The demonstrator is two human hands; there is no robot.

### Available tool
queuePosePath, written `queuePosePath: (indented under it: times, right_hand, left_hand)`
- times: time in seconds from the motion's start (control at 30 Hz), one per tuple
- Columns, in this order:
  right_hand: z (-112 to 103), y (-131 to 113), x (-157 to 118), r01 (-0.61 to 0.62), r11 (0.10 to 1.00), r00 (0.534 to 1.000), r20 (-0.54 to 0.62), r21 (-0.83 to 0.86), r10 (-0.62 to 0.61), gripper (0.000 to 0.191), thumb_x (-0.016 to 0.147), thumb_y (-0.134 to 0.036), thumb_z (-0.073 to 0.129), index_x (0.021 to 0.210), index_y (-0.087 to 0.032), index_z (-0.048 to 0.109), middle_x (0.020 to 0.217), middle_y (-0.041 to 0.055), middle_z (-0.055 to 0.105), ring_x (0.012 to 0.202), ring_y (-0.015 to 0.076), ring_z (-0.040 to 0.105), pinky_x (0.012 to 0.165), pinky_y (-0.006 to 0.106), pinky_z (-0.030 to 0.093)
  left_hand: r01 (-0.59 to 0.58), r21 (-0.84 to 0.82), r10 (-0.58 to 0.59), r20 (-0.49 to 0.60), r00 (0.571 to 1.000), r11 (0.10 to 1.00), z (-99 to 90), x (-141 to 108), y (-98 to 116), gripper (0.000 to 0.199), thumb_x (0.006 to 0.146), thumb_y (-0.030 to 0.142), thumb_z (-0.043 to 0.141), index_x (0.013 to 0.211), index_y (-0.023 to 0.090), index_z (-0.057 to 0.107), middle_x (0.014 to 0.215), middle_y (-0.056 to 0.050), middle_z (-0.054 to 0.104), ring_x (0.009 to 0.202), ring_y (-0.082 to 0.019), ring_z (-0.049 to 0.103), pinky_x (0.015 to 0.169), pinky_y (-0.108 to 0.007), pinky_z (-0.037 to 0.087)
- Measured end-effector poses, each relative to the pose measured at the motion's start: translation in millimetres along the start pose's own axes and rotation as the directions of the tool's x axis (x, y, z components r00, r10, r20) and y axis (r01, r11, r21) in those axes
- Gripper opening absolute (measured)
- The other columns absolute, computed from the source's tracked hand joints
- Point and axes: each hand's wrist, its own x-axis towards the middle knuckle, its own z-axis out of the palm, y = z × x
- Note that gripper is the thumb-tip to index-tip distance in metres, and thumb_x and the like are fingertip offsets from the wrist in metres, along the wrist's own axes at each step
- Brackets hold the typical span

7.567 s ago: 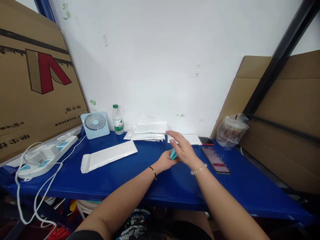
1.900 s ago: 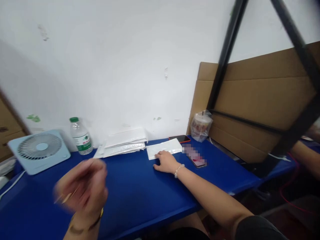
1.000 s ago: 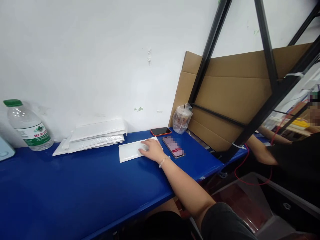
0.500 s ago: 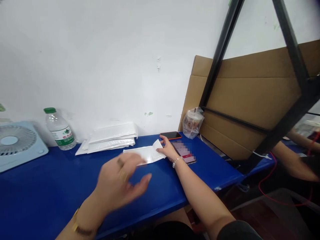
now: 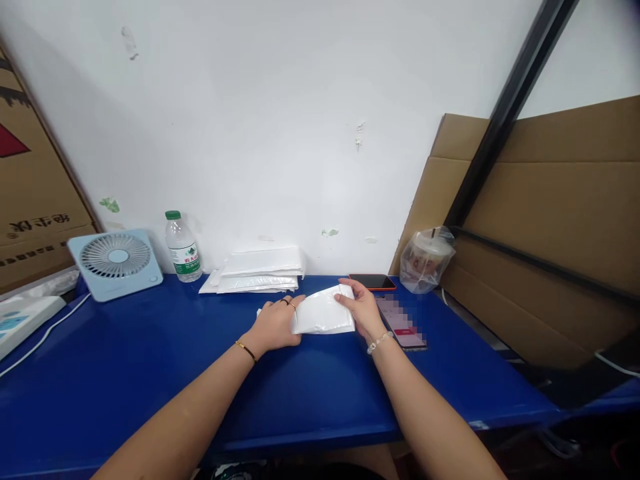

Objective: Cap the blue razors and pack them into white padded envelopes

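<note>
A flat white packet with a glossy, plastic-looking surface is between my two hands, just above or on the blue table. My left hand is closed round its left end, with rings on the fingers. At the right end, my right hand pinches the packet, thumb on top and the other fingers behind the edge. Behind it, a stack of similar white packets lies against the wall. Right of my right hand are a phone with a lit screen and a dark phone with an orange edge.
On the blue table stand a light blue fan and a green-capped water bottle at the left. A bagged drink cup stands at the right, beside cardboard and a black metal frame.
My left hand has come down onto the packet's left end and closed. The packet, flat before with its right end lifted, is now held in both hands. The view has swung left.
</note>
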Motion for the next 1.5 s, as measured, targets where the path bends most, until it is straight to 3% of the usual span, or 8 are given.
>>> queuePosePath:
  times: [0.2,0.37,0.6,0.77,0.93,1.13,1.37,1.5]
  right_hand:
    - [-5.3,4.3,6.0,0.043,0.983,0.98,-0.201,0.178,-0.006,0.051,0.06,-0.031,0.077,0.108,-0.021,0.062,0.101,0.0048,0.067,0.085,0.0193,0.064,0.075,0.033,0.052]
    - [-7.8,20.0,9.6,-0.133,0.953,0.987,-0.053,0.272,0.153,0.051,0.082,-0.057,0.042,0.115,-0.02,0.057,0.117,0.0105,0.063,0.103,0.0266,0.06,0.078,0.042,0.052]
    - [-1.2,31.7,8.1,-0.291,0.934,0.956,0.014,0.208,0.294,0.05,0.089,-0.046,0.025,0.124,-0.02,0.049,0.122,0.0095,0.06,0.111,0.024,0.058,0.083,0.043,0.051]
    - [10.0,28.1,5.9,-0.39,0.854,0.912,0.018,0.343,0.41,0.035,0.086,-0.039,0.041,0.11,-0.019,0.057,0.1,0.0076,0.069,0.095,0.0227,0.065,0.074,0.038,0.054]
    - [17.7,20.7,-1.6,-0.563,0.712,0.793,0.032,0.419,0.608,0.019,0.08,-0.036,0.058,0.088,-0.019,0.058,0.06,-0.001,0.064,0.047,0.0132,0.059,0.039,0.021,0.045]
    - [17.0,21.1,-7.3,-0.467,0.82,0.877,0.058,0.332,0.476,0.029,0.073,-0.037,0.069,0.07,-0.018,0.049,0.042,-0.0074,0.046,0.029,0.0037,0.035,0.026,0.012,0.017]
    - [-4.5,24.4,7.2,-0.303,0.951,0.95,-0.106,-0.064,0.295,0.043,0.071,-0.054,0.065,0.06,-0.019,0.043,0.04,-0.0053,0.045,0.028,0.0059,0.037,0.025,0.016,0.016]
    - [-22.0,25.4,14.9,-0.173,0.877,0.978,-0.182,-0.449,0.1,0.046,0.074,-0.059,0.057,0.054,-0.02,0.042,0.034,-0.0062,0.04,0.027,0.0089,0.042,0.029,0.019,0.022]
  left_hand:
    - [-0.074,0.142,0.081,-0.043,0.996,0.987,-55.8,18.3,20.1,0.063,0.057,0.021,0.067,0.119,0.029,0.054,0.097,-0.01,0.062,0.095,-0.035,0.057,0.086,-0.043,0.035]
    - [-0.057,0.237,0.071,-0.05,0.996,0.97,-101.6,37.5,61.9,0.046,0.055,0.023,0.074,0.1,0.021,0.064,0.094,-0.012,0.062,0.101,-0.037,0.054,0.093,-0.047,0.024]
    - [-0.129,0.323,0.145,-0.028,0.989,0.938,-112.3,55.0,99.3,0.037,0.051,0.017,0.08,0.085,0.021,0.068,0.099,-0.01,0.062,0.11,-0.036,0.045,0.095,-0.046,0.015]
    - [-0.135,0.551,0.137,0.037,0.99,0.823,-123.8,53.4,111.8,0.042,0.05,0.017,0.081,0.09,0.02,0.068,0.102,-0.01,0.063,0.106,-0.033,0.047,0.094,-0.044,0.018]
    - [-0.126,0.751,0.104,0.077,0.992,0.648,-138.6,46.5,117.2,0.049,0.053,0.024,0.079,0.1,0.021,0.065,0.106,-0.009,0.062,0.101,-0.027,0.051,0.091,-0.039,0.023]
    - [-0.1,0.775,0.07,0.072,0.995,0.624,-153.1,40.3,112.8,0.05,0.054,0.029,0.078,0.102,0.023,0.064,0.106,-0.007,0.063,0.101,-0.027,0.051,0.09,-0.038,0.025]
    - [-0.049,0.794,-0.046,0.097,0.994,0.606,-167.6,28.0,82.1,0.054,0.054,0.028,0.076,0.106,0.024,0.062,0.099,-0.006,0.063,0.097,-0.025,0.053,0.088,-0.039,0.028]
    - [0.013,0.789,-0.146,0.098,0.984,0.614,-172.6,18.4,55.2,0.06,0.054,0.028,0.074,0.113,0.025,0.061,0.101,-0.007,0.062,0.098,-0.026,0.053,0.088,-0.04,0.028]
